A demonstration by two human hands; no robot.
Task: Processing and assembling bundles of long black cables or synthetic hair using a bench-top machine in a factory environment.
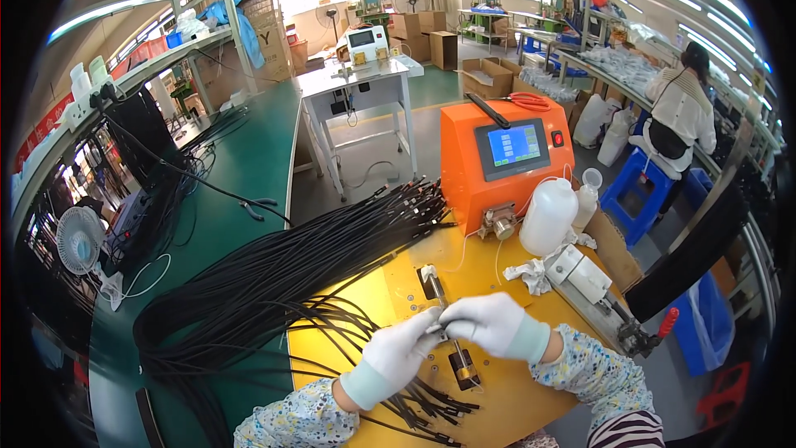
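Both my hands wear white gloves with pale green cuffs. My left hand [400,355] and my right hand [489,322] meet fingertip to fingertip over a small metal fixture [463,368] on the yellow work plate [514,390]. The fingers of each are pinched together. Something small and dark shows between them, but the gloves hide what it is. A thick bundle of black cables [282,265] with connector ends lies to the left of my hands. More loose cable ends [448,406] spread on the plate below my left wrist.
An orange machine [473,158] with a screen stands behind the plate, pliers [529,100] on top. At right are a white bottle [549,216] and a toggle clamp [638,336] with a red handle. A green table [249,133] runs along the left. A person sits far right.
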